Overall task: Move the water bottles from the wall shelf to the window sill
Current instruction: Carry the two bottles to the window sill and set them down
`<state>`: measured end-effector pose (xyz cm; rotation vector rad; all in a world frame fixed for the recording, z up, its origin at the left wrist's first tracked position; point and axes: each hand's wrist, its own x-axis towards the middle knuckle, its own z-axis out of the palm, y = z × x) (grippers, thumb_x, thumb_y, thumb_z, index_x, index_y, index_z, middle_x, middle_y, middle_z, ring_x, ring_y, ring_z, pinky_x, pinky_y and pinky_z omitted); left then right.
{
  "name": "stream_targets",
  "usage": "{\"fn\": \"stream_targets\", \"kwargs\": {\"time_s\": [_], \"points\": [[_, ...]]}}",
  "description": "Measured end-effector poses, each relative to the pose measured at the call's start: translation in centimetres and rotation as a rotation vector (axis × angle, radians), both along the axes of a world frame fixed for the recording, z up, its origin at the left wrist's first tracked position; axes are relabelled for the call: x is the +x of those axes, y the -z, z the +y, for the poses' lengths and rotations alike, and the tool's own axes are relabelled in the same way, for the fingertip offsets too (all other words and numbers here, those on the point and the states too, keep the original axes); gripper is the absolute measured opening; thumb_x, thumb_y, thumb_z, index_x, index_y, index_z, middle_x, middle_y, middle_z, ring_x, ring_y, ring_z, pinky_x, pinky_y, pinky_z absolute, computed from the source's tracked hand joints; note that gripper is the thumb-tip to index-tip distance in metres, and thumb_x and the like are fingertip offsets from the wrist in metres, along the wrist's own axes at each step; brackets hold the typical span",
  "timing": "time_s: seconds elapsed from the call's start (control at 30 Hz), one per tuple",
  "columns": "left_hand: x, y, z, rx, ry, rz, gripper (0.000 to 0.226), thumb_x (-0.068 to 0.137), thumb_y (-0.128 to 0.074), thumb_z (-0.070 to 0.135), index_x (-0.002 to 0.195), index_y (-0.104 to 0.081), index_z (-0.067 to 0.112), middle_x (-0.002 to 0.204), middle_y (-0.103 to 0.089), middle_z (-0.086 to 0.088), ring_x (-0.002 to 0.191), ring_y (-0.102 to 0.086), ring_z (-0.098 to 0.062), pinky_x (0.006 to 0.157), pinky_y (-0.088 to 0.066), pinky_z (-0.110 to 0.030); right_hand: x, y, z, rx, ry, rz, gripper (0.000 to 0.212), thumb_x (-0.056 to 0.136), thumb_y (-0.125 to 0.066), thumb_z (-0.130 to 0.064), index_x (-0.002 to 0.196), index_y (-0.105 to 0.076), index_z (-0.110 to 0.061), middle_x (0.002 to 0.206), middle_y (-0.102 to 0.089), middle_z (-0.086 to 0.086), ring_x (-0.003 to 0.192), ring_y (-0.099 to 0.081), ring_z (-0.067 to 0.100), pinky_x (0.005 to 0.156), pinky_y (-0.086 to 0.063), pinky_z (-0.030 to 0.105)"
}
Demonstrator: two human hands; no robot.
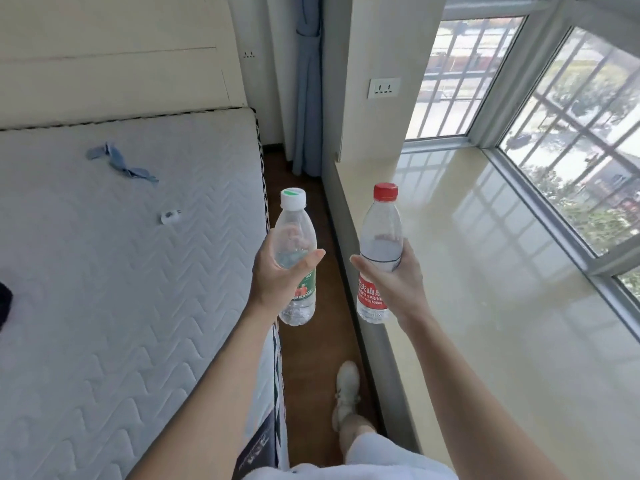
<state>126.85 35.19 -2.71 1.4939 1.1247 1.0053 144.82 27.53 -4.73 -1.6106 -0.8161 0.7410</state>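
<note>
Sill (485, 306) rightward, green-label bottle (294, 216) in left fingers (306, 261), red-label bottle (381, 230) in right fingers (367, 270)

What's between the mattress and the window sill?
Head view: a narrow strip of brown floor runs between mattress and window sill, with the person's white shoe on it. The left hand holds the green-label bottle above that strip.

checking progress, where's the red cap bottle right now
In the head view the red-capped bottle is held upright in the right hand, at the room-side edge of the window sill, right of the green-labelled bottle.
</note>
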Motion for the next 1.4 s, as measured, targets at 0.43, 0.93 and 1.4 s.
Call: {"fn": "stream_targets", "kwargs": {"time_s": [0.43,0.93,1.4], "points": [[12.1,-1.2,20.8,0.029,0.026,0.066,0.048,0.081,-0.078,0.014,0.101,-0.046,0.043,0.098,-0.052,0.026,0.089,-0.05,0.03,0.067,-0.038,0.005,12.5,0.3,21.7,0.047,-0.051,0.033,0.056,0.063,-0.086,-0.048,0.11,-0.06,-0.031,0.095,-0.071,-0.007,0.088,-0.072,0.014,0.078,-0.062,0.038],[24.6,0.0,40.0,-0.052,0.138,0.006,0.047,0.077,-0.082,0.018,0.103,-0.052,0.044,0.1,-0.063,0.019,0.091,-0.061,0.014,0.07,-0.048,-0.007,23.8,1.0,38.4,0.058,-0.001,0.048,0.047,0.076,-0.08,-0.045,0.115,-0.055,-0.039,0.105,-0.069,-0.005,0.097,-0.07,0.017,0.088,-0.06,0.044],[45.1,1.9,57.4,-0.106,0.656,0.033,0.052,0.069,-0.089,0.023,0.11,-0.058,0.033,0.109,-0.065,0.007,0.099,-0.062,0.005,0.075,-0.048,-0.009,38.0,0.8,50.5,0.044,0.469,0.141,0.047,0.076,-0.088,-0.021,0.11,-0.056,-0.028,0.097,-0.068,-0.002,0.085,-0.069,0.01,0.075,-0.059,0.032]]}}
